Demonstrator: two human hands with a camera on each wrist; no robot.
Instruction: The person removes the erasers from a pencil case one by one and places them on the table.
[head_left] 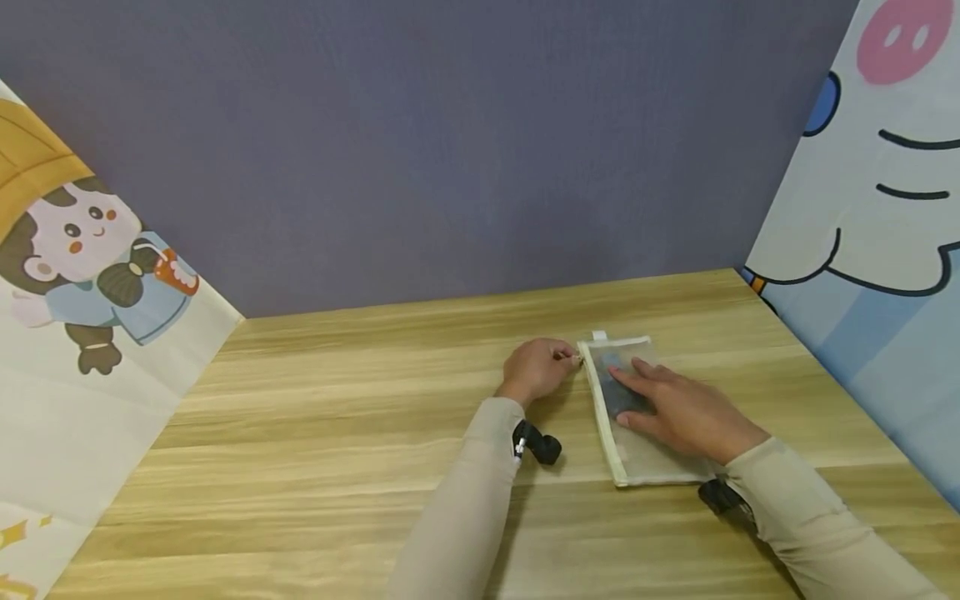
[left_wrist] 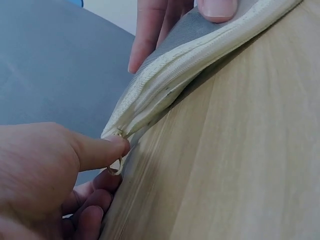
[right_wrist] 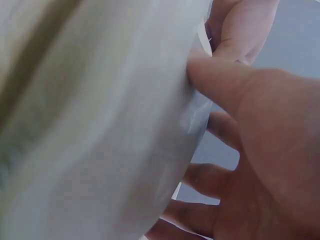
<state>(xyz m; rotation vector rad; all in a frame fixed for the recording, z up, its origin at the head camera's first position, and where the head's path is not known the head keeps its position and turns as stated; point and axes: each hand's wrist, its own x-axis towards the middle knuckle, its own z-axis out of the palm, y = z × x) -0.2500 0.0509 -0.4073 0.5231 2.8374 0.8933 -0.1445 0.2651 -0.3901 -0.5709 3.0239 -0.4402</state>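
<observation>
A translucent zip pouch with cream edging lies on the table, its zipper side toward my left hand. Something dark grey-blue shows through the mesh inside it. My left hand is at the far corner of the zipper, thumb and fingers pinching the zipper pull, whose small ring pokes out below the thumb in the left wrist view. Along the zipper the fabric bulges up. My right hand rests on the pouch with fingers spread, over the dark contents.
The wood-grain table stretches out to the left and front. A grey panel rises at the back, with cartoon-printed panels on the left and right. A small white tab sticks out at the pouch's far edge.
</observation>
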